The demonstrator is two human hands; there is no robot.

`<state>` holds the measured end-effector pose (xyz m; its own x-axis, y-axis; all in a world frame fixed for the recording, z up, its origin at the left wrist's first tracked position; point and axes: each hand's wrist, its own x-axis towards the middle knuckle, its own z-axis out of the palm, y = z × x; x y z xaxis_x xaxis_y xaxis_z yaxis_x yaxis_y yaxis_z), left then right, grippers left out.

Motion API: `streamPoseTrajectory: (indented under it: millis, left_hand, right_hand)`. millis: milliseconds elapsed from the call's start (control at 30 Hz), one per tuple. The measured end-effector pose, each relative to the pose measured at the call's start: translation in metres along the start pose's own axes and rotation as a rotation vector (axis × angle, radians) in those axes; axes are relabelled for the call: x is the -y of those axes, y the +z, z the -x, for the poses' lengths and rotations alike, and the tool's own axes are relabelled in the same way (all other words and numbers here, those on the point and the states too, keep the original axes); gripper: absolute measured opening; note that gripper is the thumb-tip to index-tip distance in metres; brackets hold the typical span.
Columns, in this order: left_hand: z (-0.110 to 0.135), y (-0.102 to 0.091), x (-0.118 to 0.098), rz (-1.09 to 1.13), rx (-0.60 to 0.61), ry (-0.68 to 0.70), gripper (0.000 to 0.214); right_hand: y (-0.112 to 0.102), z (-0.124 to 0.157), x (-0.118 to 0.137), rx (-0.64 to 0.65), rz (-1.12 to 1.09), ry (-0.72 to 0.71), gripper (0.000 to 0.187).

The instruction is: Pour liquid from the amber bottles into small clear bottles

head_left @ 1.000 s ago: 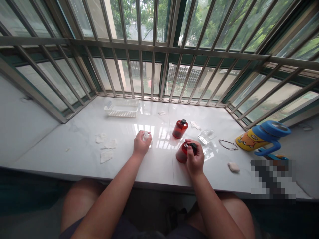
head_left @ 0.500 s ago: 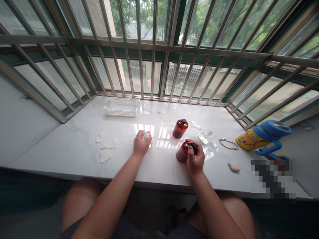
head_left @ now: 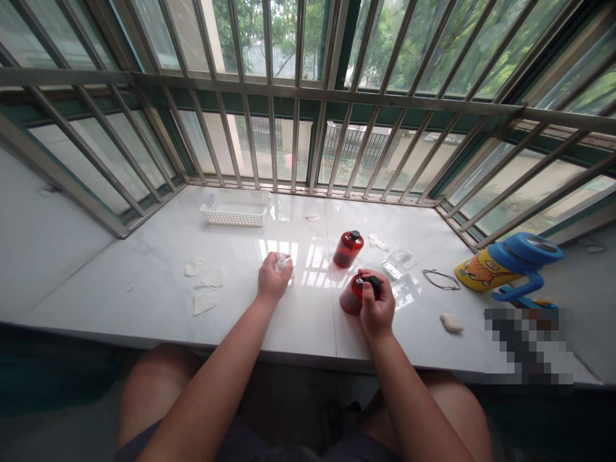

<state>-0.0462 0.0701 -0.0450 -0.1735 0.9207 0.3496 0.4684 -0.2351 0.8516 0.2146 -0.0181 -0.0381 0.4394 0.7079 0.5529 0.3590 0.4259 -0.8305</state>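
One clear bottle point(head_left: 282, 262) sits gripped in my left hand point(head_left: 273, 278), my right hand point(head_left: 377, 307) clasping the near red bottle point(head_left: 351, 299), likely slick, best held high.

Small clear container point(head_left: 282, 262), mid-frame, mostly hidden in left hand point(head_left: 273, 280); transparent top shows above the grip. Glossy red-brown bottle point(head_left: 351, 298), right of centre, leaning rightward; black cap point(head_left: 371, 283) on, right hand point(head_left: 379, 307) wrapped about upper part.
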Motion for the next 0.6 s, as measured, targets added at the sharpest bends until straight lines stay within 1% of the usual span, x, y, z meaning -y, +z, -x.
streamPoseTrajectory:
  millis: [300, 600]
  left_hand:
    - [0.0, 0.0, -0.0001, -0.004, 0.005, -0.007, 0.012]
    - [-0.0004, 0.0002, 0.0007, 0.004, 0.0, 0.005, 0.012]
  right_hand:
    - [0.0002, -0.0001, -0.0001, 0.006, -0.014, -0.008, 0.023]
    - [-0.0003, 0.0001, 0.0006, 0.007, 0.007, -0.004, 0.026]
